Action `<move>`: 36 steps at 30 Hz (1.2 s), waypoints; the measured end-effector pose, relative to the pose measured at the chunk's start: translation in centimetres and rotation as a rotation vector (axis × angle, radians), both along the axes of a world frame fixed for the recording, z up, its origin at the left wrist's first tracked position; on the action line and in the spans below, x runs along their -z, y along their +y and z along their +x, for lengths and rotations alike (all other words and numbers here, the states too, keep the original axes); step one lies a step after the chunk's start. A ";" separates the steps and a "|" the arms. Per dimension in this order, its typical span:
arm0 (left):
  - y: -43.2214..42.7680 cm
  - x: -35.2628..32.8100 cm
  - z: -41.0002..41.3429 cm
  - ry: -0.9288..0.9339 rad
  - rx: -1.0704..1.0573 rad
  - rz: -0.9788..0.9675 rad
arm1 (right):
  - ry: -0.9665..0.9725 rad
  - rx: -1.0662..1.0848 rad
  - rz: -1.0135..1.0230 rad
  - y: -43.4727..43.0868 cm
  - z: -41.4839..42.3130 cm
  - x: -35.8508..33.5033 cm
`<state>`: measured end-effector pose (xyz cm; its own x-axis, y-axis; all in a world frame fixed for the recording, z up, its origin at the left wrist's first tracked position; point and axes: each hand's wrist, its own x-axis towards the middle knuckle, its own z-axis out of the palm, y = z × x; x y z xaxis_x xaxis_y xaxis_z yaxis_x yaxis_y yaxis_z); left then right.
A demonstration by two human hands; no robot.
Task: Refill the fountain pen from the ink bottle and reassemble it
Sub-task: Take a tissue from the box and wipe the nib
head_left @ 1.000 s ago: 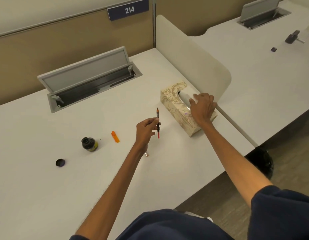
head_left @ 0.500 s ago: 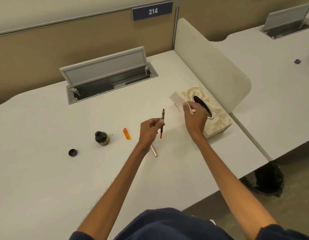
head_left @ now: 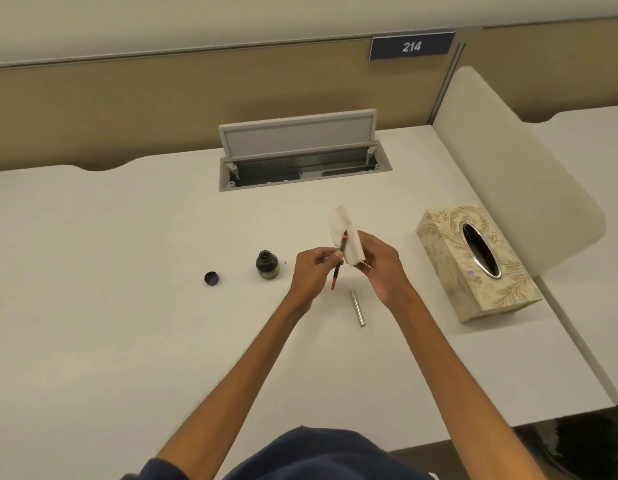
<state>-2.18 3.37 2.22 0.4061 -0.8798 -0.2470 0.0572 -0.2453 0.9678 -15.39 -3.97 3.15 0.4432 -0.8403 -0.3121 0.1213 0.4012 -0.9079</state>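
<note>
Head view shows the pen section [head_left: 338, 263], a thin dark stick with a red lower end, pinched at its middle between the fingertips of the left hand [head_left: 309, 268] and held tilted above the desk [head_left: 127, 306]. Its upper end lies against a white tissue [head_left: 345, 237], which the right hand [head_left: 380, 263] holds up with thumb and fingers closed on the tissue's lower part; the tissue sits just right of the pinch and touches the pen's tip. Below and slightly right of the two hands, a slim metallic pen barrel [head_left: 357, 307] lies flat on the desk, apart from both hands. Left of the left hand stands the open ink bottle [head_left: 267, 265], near the knuckles but not touching. Further left lies its dark bottle cap [head_left: 211, 278]. Well to the right of the right hand rests a patterned tissue box [head_left: 474, 265], beside a pale divider panel [head_left: 508, 168]. Beyond the hands, an open cable hatch [head_left: 300, 150] is set into the desk.
</note>
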 end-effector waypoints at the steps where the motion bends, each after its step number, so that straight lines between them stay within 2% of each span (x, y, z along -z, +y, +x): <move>1: 0.3 -0.1 0.3 -0.003 0.001 -0.004 | -0.004 -0.024 -0.018 0.1 0.5 0.1; 6: 1.2 -0.8 1.5 -0.004 0.004 -0.022 | 0.046 -0.108 -0.114 0.2 3.3 0.3; 15: 1.4 -1.1 2.6 -0.055 -0.054 -0.047 | 0.138 0.032 -0.139 0.1 6.0 -0.4; 22: 1.5 -1.0 2.8 0.016 -0.027 -0.044 | 0.150 0.062 -0.216 0.5 6.0 -0.2; 27: 1.4 -0.9 3.2 0.021 -0.038 -0.030 | 0.125 0.125 -0.177 0.3 5.3 0.1; 36: 1.7 -0.6 3.5 0.026 -0.051 -0.001 | -0.010 0.101 -0.042 1.0 5.0 -1.4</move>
<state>1.35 5.10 2.84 0.4434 -0.8586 -0.2574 0.0949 -0.2405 0.9660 -10.41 -2.98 4.51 0.3583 -0.8933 -0.2714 0.1680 0.3477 -0.9224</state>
